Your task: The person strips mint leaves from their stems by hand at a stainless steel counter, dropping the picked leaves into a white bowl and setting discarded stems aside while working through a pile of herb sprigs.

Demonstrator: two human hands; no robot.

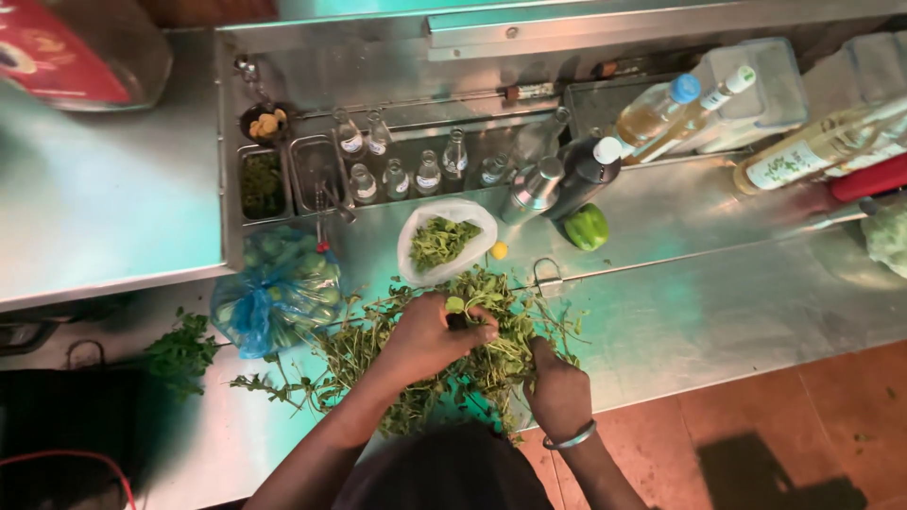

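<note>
1. A steel counter (pixel 718 312) runs across the room, lit teal, with brown tiled floor (pixel 812 425) at lower right.
2. Far left, a blue plastic bag (pixel 274 302) of green fruit sits beside loose herb sprigs (pixel 179 354).
3. The left hand (pixel 430 335) pinches a leafy sprig (pixel 463 307) above the herb pile (pixel 444 364) on the counter's front edge.
4. A white bag (pixel 444 241) holding picked leaves sits just behind the pile.
5. The right hand (pixel 559 389), wearing a bracelet, is buried in the pile; I cannot tell its grip.
6. Small bottles (pixel 425 175), a green pepper (pixel 587 227) and tall bottles (pixel 661 113) stand behind.
</note>
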